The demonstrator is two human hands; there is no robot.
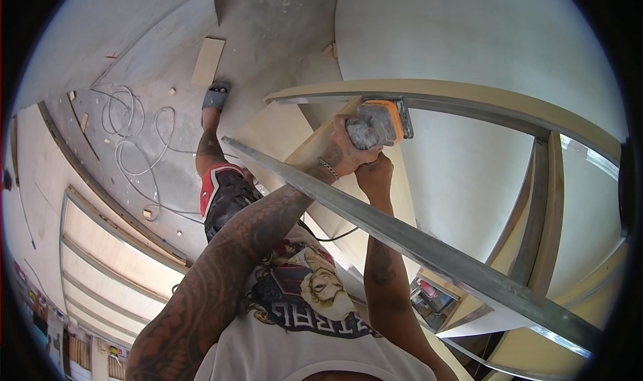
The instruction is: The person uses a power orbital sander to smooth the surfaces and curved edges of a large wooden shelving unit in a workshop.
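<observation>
An orange and dark grey power sander (383, 123), dusty with white powder, is held out in front of me. My left hand (343, 148), with a chain bracelet at its wrist, is wrapped round the sander's grey body. Just below it, my right hand (375, 175) is closed in a fist against the sander's lower end; what lies inside its fingers is hidden. The sander's flat dark pad overlaps the curved wooden rail (469, 100) in view; whether they touch I cannot tell. A long grey bar (402, 237) crosses diagonally over my left forearm and in front of my right.
Loops of grey hose or cable (144, 160) lie on the dusty floor at left, among small wood offcuts. A flat board piece (208, 61) lies beyond my sandaled foot (216, 96). Upright wooden framing (546, 213) stands at right. A slatted panel frame (110, 260) is at lower left.
</observation>
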